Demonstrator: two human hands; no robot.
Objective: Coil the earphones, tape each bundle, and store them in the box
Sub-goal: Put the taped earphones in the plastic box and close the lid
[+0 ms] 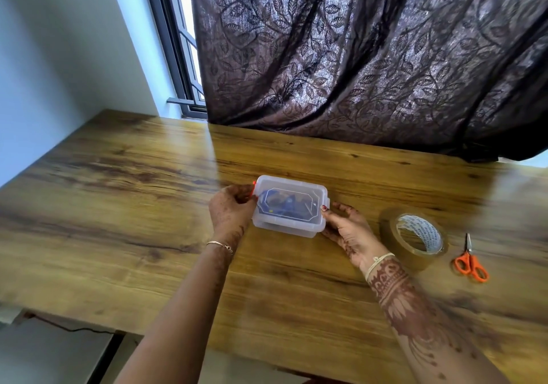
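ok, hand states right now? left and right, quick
Left hand: grips the left end of the box, fingers curled at it.
Right hand: holds the box's right end, thumb on its top edge.

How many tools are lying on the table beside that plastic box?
2: a brown tape roll right of the box, and orange scissors further right. Nothing else shows.

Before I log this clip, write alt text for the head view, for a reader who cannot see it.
A left hand and a right hand grip the ends of a lidded clear plastic box on a wooden table; blue earphones show through its lid. A brown tape roll and orange scissors lie to its right, with a dark leaf-patterned curtain behind.
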